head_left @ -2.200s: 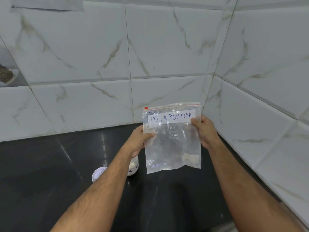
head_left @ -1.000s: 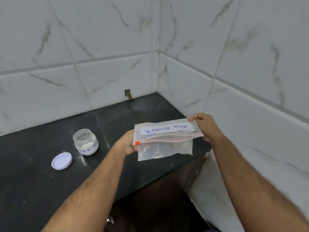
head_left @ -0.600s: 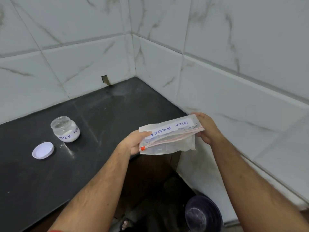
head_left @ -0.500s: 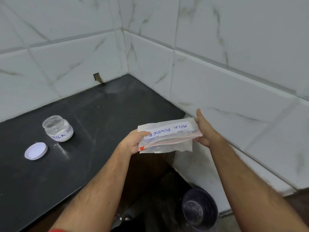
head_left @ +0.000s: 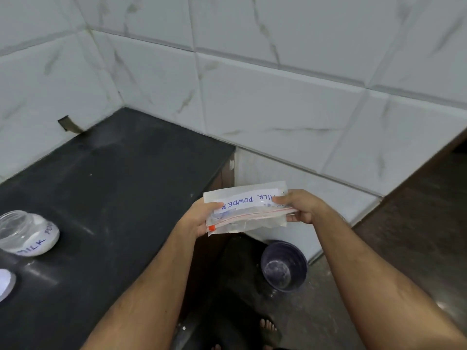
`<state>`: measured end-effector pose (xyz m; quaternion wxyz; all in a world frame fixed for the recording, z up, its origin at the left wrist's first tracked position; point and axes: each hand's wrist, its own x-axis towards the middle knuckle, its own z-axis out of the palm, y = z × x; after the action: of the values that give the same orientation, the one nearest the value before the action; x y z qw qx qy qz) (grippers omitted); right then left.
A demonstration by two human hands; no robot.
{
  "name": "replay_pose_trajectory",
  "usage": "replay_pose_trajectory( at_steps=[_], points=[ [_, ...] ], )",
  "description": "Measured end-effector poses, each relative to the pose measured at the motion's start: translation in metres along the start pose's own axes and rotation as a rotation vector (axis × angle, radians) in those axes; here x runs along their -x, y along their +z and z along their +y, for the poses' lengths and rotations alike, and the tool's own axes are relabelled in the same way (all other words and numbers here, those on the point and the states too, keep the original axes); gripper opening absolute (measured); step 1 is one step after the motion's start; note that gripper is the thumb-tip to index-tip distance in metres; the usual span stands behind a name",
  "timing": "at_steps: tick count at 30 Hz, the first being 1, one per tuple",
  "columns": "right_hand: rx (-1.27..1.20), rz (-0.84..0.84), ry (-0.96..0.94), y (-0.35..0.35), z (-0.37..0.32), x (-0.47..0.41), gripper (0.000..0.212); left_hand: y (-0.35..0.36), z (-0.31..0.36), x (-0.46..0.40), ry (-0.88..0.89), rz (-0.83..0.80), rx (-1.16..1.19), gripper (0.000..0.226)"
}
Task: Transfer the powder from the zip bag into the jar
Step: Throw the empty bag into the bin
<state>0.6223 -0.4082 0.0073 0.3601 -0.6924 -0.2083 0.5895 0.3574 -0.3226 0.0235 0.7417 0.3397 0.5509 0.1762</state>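
Observation:
A clear zip bag (head_left: 246,210) with a white "MILK POWDER" label is folded over and held flat in the air, past the counter's right end. My left hand (head_left: 202,218) grips its left end by the red zip tab. My right hand (head_left: 298,207) grips its right end. An open glass jar (head_left: 26,232) labelled "MILK POWDER" stands on the black counter (head_left: 121,198) at the far left, with white powder in it. Its white lid (head_left: 5,282) lies on the counter in front of the jar, cut off by the frame edge.
White marble-look tiles cover the corner walls. A dark bin (head_left: 283,266) stands on the floor below the bag, beside the counter's end. Bare toes (head_left: 269,327) show on the dark floor near the bottom.
The bag went from hanging upright over the counter to folded flat, and has moved right, off the counter and over the bin. The view swung right; the jar now sits at the left edge.

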Motion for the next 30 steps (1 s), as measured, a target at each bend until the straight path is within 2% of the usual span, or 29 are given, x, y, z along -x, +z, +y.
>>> replay_pose_trajectory(
  at_steps=[4, 7, 11, 15, 20, 23, 25, 28, 30],
  points=[
    [-0.062, 0.117, 0.014, -0.007, 0.021, 0.016, 0.013, 0.012, -0.019, -0.015, 0.006, -0.059, -0.085, 0.037],
    [-0.102, 0.155, 0.021, -0.017, 0.039, 0.024, 0.015, 0.026, -0.031, -0.024, -0.011, -0.081, -0.108, 0.04],
    [-0.215, 0.19, 0.038, -0.04, 0.062, 0.025, 0.019, 0.041, -0.047, -0.043, -0.058, -0.114, -0.023, 0.04],
    [-0.326, 0.219, 0.068, -0.065, 0.092, 0.014, 0.024, 0.064, -0.074, -0.061, -0.134, -0.07, -0.067, 0.035],
    [-0.445, 0.294, 0.104, -0.09, 0.135, -0.012, 0.032, 0.1, -0.122, -0.088, -0.201, 0.068, 0.125, 0.034],
    [-0.491, 0.294, 0.153, -0.1, 0.16, -0.031, 0.027, 0.133, -0.157, -0.103, -0.242, 0.074, 0.179, 0.03],
    [-0.53, 0.291, 0.185, -0.104, 0.175, -0.044, 0.021, 0.157, -0.178, -0.114, -0.283, 0.077, 0.227, 0.035],
    [-0.567, 0.313, 0.237, -0.108, 0.204, -0.069, 0.027, 0.187, -0.21, -0.135, -0.348, 0.097, 0.305, 0.05],
    [-0.568, 0.335, 0.266, -0.109, 0.229, -0.089, 0.034, 0.203, -0.231, -0.152, -0.399, 0.111, 0.359, 0.05]
  ],
)
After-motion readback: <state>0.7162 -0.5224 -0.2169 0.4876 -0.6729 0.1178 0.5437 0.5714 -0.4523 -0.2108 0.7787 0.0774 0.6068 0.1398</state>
